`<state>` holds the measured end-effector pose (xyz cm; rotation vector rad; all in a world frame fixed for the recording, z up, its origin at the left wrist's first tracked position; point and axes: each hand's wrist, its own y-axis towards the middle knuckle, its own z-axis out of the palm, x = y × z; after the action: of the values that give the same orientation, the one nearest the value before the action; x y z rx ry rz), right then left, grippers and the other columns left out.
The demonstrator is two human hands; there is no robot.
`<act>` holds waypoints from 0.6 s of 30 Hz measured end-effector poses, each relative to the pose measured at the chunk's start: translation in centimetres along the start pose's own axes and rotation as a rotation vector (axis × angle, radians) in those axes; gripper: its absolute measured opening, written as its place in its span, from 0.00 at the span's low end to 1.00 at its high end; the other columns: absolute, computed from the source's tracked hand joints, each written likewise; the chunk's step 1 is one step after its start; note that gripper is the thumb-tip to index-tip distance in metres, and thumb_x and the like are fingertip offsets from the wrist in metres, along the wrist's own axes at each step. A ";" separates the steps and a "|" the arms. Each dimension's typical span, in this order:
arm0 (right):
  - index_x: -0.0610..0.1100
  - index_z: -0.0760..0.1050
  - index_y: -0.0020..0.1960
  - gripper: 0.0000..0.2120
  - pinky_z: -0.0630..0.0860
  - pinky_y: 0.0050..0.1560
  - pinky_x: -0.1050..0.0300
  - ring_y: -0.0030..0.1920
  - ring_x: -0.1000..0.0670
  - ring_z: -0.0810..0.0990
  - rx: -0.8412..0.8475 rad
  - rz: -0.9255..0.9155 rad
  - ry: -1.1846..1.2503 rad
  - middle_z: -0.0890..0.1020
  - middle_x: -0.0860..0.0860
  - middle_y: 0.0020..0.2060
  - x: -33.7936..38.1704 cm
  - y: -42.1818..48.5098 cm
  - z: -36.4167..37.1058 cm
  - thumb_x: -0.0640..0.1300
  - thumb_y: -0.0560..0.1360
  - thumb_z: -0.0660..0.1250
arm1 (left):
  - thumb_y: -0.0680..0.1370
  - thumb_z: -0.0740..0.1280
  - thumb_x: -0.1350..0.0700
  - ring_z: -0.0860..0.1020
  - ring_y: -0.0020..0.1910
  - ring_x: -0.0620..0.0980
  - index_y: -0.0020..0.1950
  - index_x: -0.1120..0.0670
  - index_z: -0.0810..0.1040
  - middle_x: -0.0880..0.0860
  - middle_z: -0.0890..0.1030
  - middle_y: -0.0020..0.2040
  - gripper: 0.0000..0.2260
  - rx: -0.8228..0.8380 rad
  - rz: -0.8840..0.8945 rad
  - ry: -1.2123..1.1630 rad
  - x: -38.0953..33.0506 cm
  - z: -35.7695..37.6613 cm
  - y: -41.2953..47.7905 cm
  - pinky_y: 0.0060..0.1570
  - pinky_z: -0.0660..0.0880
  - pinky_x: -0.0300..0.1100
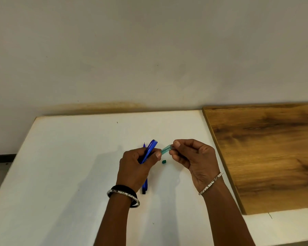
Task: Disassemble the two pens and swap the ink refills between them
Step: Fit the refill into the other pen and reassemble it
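Note:
My left hand [137, 167] is closed around a blue pen barrel [150, 148], whose open end points up and away from me. My right hand [194, 157] pinches a short translucent green pen barrel [166, 150], and its near end touches my left thumb. A small green end cap [164, 161] lies on the white table [69, 166] just below the green barrel. Another blue pen part [145, 187] with a black end lies on the table under my left hand, and a thin pointed tip [144, 144] shows beyond my fingers.
A wooden board [265, 153] lies on the table to the right of my hands. A plain wall rises behind the table's far edge. The floor is visible past the table's left edge.

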<state>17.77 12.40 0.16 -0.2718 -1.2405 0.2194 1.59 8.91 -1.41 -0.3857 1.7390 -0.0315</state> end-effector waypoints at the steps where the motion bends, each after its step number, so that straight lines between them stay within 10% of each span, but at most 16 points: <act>1: 0.39 0.84 0.44 0.10 0.82 0.36 0.59 0.37 0.43 0.86 -0.010 -0.009 -0.010 0.86 0.39 0.40 0.0 0.0 0.0 0.42 0.64 0.75 | 0.70 0.73 0.47 0.81 0.43 0.54 0.44 0.46 0.85 0.51 0.85 0.40 0.06 0.007 0.000 0.009 0.0 0.0 0.0 0.41 0.74 0.38; 18: 0.48 0.83 0.46 0.05 0.81 0.36 0.61 0.39 0.50 0.86 -0.049 -0.144 -0.190 0.87 0.49 0.39 -0.3 0.4 0.3 0.43 0.75 0.69 | 0.72 0.71 0.49 0.82 0.43 0.49 0.42 0.41 0.81 0.46 0.86 0.42 0.02 0.073 -0.025 -0.020 -0.3 0.1 -0.2 0.34 0.75 0.32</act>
<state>17.35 12.67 -0.16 -0.2059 -1.4487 0.0924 1.77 8.81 -1.08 -0.3528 1.7086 -0.1084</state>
